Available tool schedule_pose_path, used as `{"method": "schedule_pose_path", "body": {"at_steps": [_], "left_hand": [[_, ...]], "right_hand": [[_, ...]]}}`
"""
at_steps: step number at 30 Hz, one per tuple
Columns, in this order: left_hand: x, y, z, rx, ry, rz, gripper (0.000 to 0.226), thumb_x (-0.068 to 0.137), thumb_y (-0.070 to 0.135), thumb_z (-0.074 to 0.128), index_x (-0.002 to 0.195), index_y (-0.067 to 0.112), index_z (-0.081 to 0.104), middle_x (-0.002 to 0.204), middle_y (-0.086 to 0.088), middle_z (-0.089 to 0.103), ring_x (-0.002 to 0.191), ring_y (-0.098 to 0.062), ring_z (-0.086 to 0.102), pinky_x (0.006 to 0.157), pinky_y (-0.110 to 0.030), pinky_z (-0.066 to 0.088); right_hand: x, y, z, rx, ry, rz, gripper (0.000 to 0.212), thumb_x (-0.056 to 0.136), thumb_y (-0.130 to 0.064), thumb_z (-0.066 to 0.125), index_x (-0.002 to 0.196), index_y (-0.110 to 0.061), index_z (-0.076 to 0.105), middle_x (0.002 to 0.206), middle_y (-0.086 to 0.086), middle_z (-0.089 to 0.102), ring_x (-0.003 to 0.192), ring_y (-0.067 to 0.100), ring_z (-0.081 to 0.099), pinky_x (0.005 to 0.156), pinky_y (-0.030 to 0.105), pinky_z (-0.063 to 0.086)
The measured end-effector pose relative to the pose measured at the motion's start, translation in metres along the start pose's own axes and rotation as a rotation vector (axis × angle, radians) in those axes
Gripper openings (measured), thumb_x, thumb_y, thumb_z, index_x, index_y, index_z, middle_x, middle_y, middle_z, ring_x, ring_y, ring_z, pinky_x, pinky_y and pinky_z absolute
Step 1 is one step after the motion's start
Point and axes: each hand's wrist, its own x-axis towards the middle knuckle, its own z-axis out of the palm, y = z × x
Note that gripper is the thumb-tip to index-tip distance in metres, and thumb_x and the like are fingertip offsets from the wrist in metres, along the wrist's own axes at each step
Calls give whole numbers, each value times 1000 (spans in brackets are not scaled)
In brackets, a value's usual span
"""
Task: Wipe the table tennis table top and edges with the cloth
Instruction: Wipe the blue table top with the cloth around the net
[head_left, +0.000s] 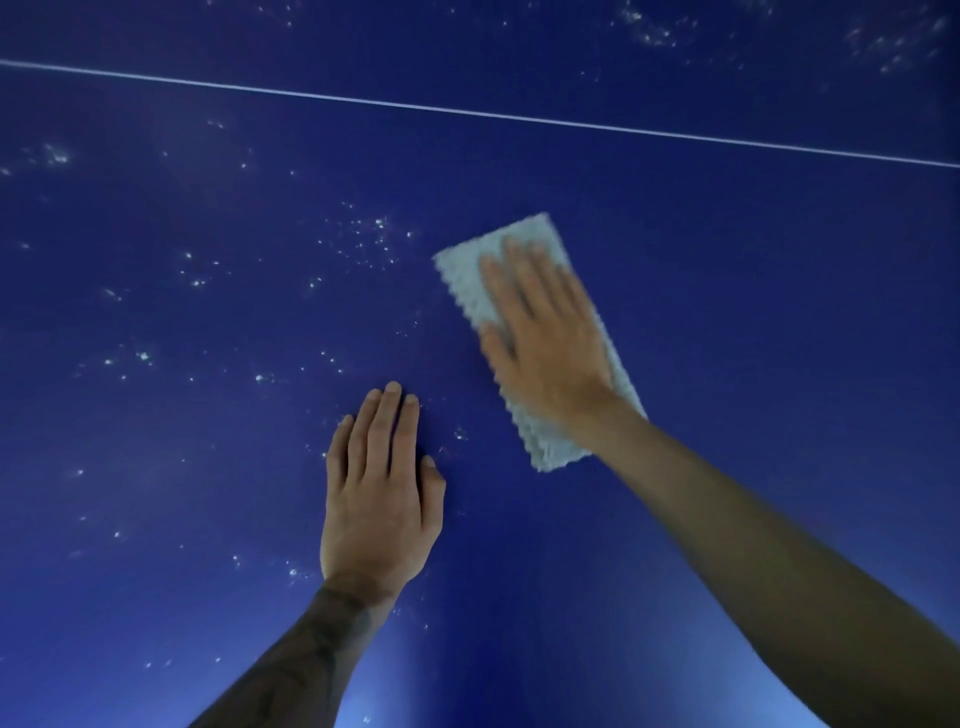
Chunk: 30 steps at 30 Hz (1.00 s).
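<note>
In the head view, the blue table (727, 270) fills the whole picture, and none of its edges is seen. The pale folded cloth (460, 273) lies flat on the table just right of centre, its long side running from 11 o'clock to 5 o'clock. The right hand (543, 343) is laid on top of the cloth; its grip is wide, the fingers straight and spread, pressing and not pinching. The cloth shows beyond the fingertips at 11 o'clock, along the thumb side at 9 o'clock, and below the wrist at 5 o'clock. This hand is blurred, so a wiping stroke on the table top is judged to be the step in hand.

The left hand (379, 499) is rested flat on the bare table at 7 o'clock of the cloth, apart from it, its grip also wide and holding nothing.

White specks (374, 234) are scattered at 9 to 11 o'clock of the cloth, and more lie beyond the white line (467, 111) at 12 o'clock. The next move is judged to call for the cloth to be pushed under flat pressure toward 10 o'clock; the edges remain to be done.
</note>
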Motion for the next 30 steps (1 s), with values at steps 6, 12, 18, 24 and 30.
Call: {"method": "schedule_pose_path", "body": {"at_steps": [6, 12, 18, 24, 30], "left_hand": [[0, -2, 2, 7, 2, 5, 57, 104, 26, 39, 156, 2, 40, 166, -14, 36, 155, -32, 31, 130, -48, 19], [0, -1, -1, 15, -21, -2, 58, 105, 28, 37, 157, 2, 40, 167, -14, 35, 156, -31, 30, 130, -49, 19], [0, 1, 0, 6, -29, -8, 58, 104, 27, 38, 157, 3, 40, 166, -14, 37, 156, -31, 31, 128, -51, 23], [1, 1, -1, 17, -17, 4, 56, 105, 25, 40, 156, 1, 42, 165, -15, 38, 156, -31, 32, 128, -52, 24], [7, -35, -25, -53, -6, 44, 57, 107, 28, 38, 158, 3, 40, 167, -14, 35, 154, -32, 34, 127, -52, 27]], "right_hand": [[94, 9, -17, 79, 83, 406, 69, 111, -47, 23, 171, -16, 8, 178, 13, 1, 165, 33, 0, 134, 51, 5], [36, -35, -3, 13, 8, -24, 68, 112, -49, 19, 171, -19, 8, 179, 9, 1, 165, 28, -2, 134, 48, 4], [66, 26, -19, 47, 55, 337, 68, 112, -46, 25, 171, -17, 8, 179, 12, 3, 165, 31, 1, 134, 50, 6], [77, -54, -7, 91, 67, 262, 68, 111, -47, 22, 171, -16, 11, 178, 14, 4, 165, 33, 3, 134, 50, 5], [29, -37, -7, 56, 3, 252, 68, 111, -49, 18, 171, -19, 6, 179, 8, -1, 165, 28, -3, 134, 46, 2]]}}
